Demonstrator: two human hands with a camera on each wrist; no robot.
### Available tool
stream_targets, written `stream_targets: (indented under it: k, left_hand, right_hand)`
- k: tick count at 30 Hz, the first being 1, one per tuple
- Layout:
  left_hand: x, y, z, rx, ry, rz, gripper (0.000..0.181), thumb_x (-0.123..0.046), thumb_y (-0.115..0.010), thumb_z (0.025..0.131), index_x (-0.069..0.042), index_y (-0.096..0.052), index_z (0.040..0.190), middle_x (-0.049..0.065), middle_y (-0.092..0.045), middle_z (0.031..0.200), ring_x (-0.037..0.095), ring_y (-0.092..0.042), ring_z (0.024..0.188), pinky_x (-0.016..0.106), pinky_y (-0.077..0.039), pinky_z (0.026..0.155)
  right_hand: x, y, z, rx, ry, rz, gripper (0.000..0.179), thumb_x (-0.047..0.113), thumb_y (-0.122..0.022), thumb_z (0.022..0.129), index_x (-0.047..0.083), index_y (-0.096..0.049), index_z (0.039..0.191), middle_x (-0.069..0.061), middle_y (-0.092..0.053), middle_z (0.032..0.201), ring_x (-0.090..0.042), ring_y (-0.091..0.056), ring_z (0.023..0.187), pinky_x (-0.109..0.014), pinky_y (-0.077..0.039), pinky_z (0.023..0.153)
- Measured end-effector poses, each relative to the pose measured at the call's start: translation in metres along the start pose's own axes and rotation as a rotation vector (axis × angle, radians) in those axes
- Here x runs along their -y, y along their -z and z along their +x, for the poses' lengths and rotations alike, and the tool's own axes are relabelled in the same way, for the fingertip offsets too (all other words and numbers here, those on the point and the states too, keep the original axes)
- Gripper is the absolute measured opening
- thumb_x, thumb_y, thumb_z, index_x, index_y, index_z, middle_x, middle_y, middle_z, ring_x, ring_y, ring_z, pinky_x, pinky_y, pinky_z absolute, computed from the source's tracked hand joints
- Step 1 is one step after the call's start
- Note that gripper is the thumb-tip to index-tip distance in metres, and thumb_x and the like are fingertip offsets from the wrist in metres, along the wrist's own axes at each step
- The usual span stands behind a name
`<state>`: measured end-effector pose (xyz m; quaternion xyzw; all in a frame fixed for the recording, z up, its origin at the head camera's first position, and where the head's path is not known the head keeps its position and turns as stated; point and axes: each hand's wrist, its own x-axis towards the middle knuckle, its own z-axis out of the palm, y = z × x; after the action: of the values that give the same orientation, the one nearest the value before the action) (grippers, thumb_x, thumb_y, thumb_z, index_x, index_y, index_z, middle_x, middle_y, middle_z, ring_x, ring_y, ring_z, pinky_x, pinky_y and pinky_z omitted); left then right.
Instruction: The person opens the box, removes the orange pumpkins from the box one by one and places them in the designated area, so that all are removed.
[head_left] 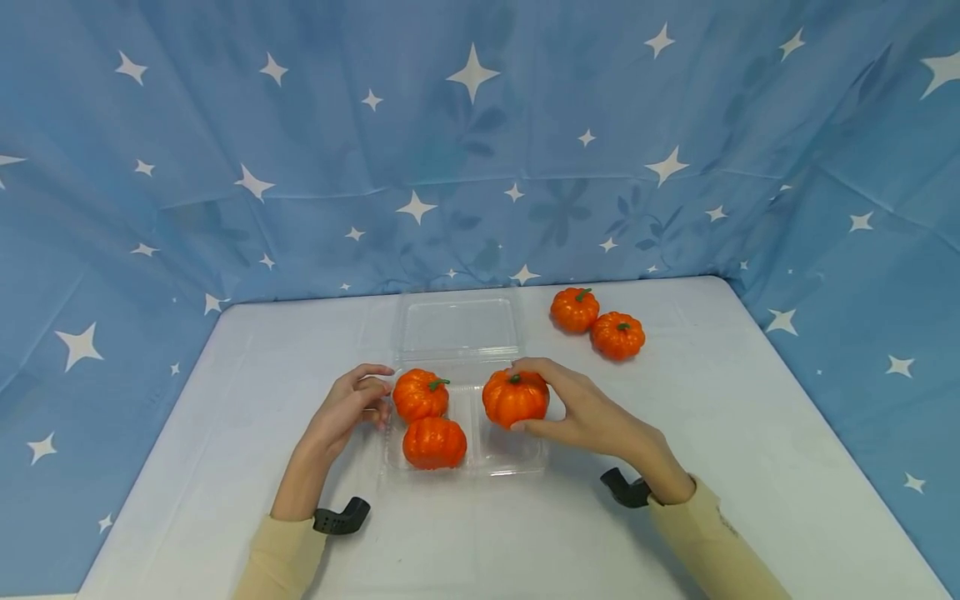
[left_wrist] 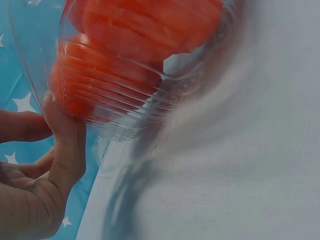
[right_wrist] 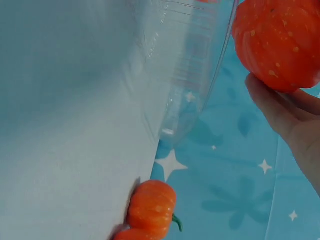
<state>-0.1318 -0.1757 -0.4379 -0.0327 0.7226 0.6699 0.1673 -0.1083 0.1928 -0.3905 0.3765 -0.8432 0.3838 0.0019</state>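
My right hand (head_left: 573,408) grips an orange toy pumpkin (head_left: 516,398) between thumb and fingers, over the right part of a clear plastic clamshell box (head_left: 517,462). From the right wrist view, the pumpkin (right_wrist: 280,45) is level with or above the box rim (right_wrist: 222,62). Two more pumpkins sit in the left part, one at the back with a green stem (head_left: 420,394) and one in front (head_left: 434,443). My left hand (head_left: 352,408) is at the box's left side, fingers loosely bent. In the left wrist view, a fingertip (left_wrist: 52,102) touches the clear wall.
The box's clear lid (head_left: 460,327) lies folded back behind it on the white table (head_left: 300,350). At the back right lie two further pumpkins, one behind (head_left: 573,311) and one in front (head_left: 618,337). A blue starry curtain (head_left: 480,150) hangs behind the table.
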Motion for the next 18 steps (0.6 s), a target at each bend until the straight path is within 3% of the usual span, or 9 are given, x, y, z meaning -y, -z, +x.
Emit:
stream_targets:
  k: [6,13,18]
  left_hand:
    - [0.0,0.0,0.0,0.001,-0.006,-0.005,0.043,-0.007,-0.056,0.102,0.007,-0.044,0.14,0.004,-0.063,0.076,0.013,-0.056,0.06,0.025,-0.054,0.056]
    - [0.001,0.0,0.001,0.001,-0.012,-0.001,0.041,-0.006,-0.055,0.102,0.007,-0.044,0.139,0.004,-0.063,0.078,0.013,-0.056,0.059,0.025,-0.054,0.056]
    - [0.001,0.001,0.001,0.001,-0.014,-0.002,0.041,-0.006,-0.055,0.102,0.007,-0.044,0.139,0.004,-0.063,0.077,0.013,-0.056,0.06,0.025,-0.054,0.056]
  right_hand:
    - [-0.004,0.006,-0.002,-0.039,-0.02,-0.027,0.065,0.023,-0.085,0.086,0.016,-0.052,0.141,0.0,-0.058,0.144,-0.021,-0.054,0.136,-0.04,-0.048,0.111]
    - [-0.009,0.012,-0.002,-0.081,-0.073,-0.045,0.066,0.02,-0.084,0.087,0.014,-0.052,0.143,-0.006,-0.057,0.147,-0.026,-0.054,0.136,-0.051,-0.048,0.11]
    - [-0.013,0.016,-0.002,-0.101,-0.136,-0.088,0.079,0.023,-0.085,0.086,0.009,-0.044,0.152,-0.01,-0.054,0.152,-0.03,-0.049,0.141,-0.055,-0.042,0.114]
